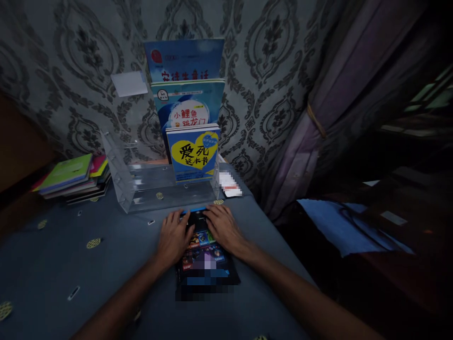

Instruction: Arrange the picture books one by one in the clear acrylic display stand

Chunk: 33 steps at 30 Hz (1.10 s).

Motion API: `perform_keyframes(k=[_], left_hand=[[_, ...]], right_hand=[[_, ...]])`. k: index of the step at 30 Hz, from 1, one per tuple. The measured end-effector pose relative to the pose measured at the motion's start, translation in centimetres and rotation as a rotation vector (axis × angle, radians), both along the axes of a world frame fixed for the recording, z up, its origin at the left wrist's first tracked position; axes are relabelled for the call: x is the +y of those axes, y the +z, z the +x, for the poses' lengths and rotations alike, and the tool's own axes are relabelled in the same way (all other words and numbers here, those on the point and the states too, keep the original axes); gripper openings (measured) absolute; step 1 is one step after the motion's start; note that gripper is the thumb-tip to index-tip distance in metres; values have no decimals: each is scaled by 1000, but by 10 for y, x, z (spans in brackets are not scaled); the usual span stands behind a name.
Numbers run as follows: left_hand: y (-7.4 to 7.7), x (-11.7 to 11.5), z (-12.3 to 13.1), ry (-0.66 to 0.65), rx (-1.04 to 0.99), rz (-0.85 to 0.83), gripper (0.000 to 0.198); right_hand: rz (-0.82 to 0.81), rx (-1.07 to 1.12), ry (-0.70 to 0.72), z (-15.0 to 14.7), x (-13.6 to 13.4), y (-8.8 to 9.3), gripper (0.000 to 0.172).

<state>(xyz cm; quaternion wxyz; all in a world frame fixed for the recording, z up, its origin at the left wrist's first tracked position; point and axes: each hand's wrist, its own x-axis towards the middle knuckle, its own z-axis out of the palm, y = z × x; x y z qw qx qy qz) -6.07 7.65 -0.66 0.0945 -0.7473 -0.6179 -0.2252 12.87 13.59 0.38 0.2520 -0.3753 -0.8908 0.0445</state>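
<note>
A dark book (201,238) with rows of small colourful pictures lies flat on the table. Its lower part is blurred out. My left hand (174,238) rests along its left edge, fingers stretched toward the top. On the right side, my right hand (223,226) lies with fingers extended over the upper corner. Neither hand wraps round the book; both press or rest on it. Just behind stands a clear acrylic book rack (123,182). In its right part are a blue book with a yellow heart (194,158), a teal book (189,106) and a taller blue book (186,59).
A stack of colourful books (72,177) lies left of the rack. A partly blurred white item (229,184) is at its right. The table (116,264) has a blue-grey patterned cloth and drops off at the right, near a tied curtain (300,141) and blue cloth (339,224).
</note>
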Motion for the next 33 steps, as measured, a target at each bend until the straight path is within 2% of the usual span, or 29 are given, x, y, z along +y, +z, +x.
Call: perform_keyframes(k=[6, 9, 19, 25, 33], left_hand=[[-7, 0, -5, -10, -38, -6, 35], [-7, 1, -5, -13, -15, -11, 33], [-4, 0, -4, -12, 34, -22, 35], [-8, 0, -4, -12, 9, -12, 35], [-15, 4, -7, -130, 11, -25, 40]], right_hand=[[-26, -97, 170, -22, -6, 4, 38], [-71, -139, 208, -32, -3, 2, 45], [-114, -68, 234, -32, -1, -8, 48], [-117, -47, 165, -25, -4, -9, 46], [-147, -60, 133, -19, -9, -2, 48]])
